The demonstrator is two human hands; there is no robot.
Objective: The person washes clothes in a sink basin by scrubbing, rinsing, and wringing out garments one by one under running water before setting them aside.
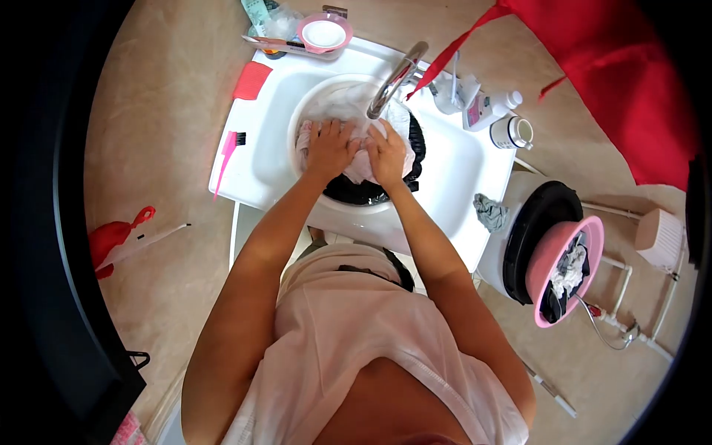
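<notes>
A white round basin (294, 122) sits in the sink with wet laundry and cloudy water in it. My left hand (331, 152) is pressed into the left side of a pale pink cloth (361, 167), fingers curled down on it. On the cloth's right side, my right hand (387, 157) grips a bunched part, just under the spout of the metal faucet (397, 80). Black fabric (360, 191) lies beneath, showing along the basin's front and right side. The fingertips of both hands are partly hidden by cloth and water.
Around the white sink (454, 167) are a pink brush (228, 156), a red cloth (253, 81), a white bottle (492, 109), a jar (512, 133) and a grey rag (490, 212). A pink basin (595, 256) of clothes stands right. Red fabric (615, 74) hangs upper right.
</notes>
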